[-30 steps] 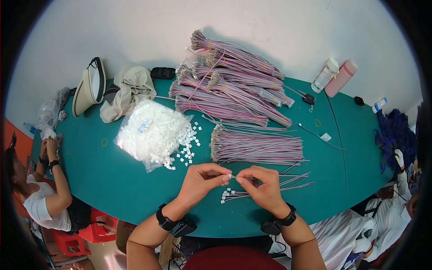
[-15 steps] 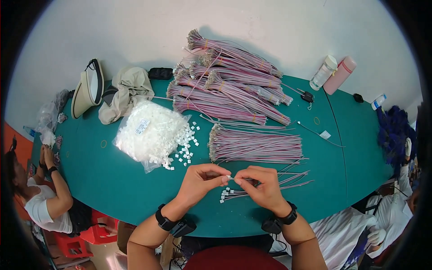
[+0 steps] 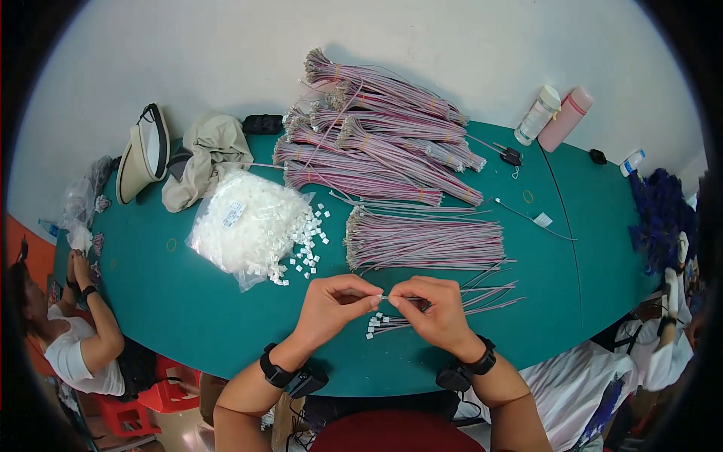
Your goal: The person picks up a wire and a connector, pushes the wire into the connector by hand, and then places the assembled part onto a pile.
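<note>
Near the front of the green table, my left hand pinches a small white connector housing, mostly covered by the fingertips. My right hand meets it, thumb and fingers closed on the end of a thin grey-pink cable that is largely hidden by the hand. Just below and between my hands lie several cables with white housings on their ends. Beyond my hands is a loose row of grey-pink cables. Left of it, white housings spill from a clear plastic bag.
Tied cable bundles are piled at the back. A visor hat and a beige cloth sit back left; keys, a white bottle and a pink bottle back right. People work at both sides.
My two hands have come slightly closer together, and less of the housing shows between them. The view has shifted a little. At right, the co-worker's gloved hand has moved up.
</note>
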Motion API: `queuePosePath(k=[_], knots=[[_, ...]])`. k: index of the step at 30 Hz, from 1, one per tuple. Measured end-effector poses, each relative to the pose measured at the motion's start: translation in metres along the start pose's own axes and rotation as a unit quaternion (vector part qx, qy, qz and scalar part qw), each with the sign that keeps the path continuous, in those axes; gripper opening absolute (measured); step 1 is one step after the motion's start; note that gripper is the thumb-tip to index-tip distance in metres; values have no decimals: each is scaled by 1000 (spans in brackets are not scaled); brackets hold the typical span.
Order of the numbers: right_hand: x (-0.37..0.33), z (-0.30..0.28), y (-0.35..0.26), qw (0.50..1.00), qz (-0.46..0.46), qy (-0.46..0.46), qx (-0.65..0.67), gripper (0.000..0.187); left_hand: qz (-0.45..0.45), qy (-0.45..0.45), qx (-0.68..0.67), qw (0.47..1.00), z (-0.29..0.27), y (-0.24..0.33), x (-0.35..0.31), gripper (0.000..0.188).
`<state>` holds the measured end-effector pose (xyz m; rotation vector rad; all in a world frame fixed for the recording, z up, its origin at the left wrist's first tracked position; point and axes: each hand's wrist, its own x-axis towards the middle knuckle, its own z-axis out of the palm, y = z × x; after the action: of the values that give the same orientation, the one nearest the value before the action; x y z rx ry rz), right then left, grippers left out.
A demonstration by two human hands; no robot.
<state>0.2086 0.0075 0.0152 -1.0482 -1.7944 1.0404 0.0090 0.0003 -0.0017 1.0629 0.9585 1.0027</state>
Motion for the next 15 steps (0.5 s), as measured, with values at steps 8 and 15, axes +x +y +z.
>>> queuePosePath(k=[8, 15], knots=[[0, 0, 1, 1000, -14, 1, -5, 3, 30, 3, 27, 999, 0, -5, 0, 13], [0, 1, -3, 1000, -9, -4, -9, 5, 19, 4, 22, 1000, 0, -3, 0, 12]])
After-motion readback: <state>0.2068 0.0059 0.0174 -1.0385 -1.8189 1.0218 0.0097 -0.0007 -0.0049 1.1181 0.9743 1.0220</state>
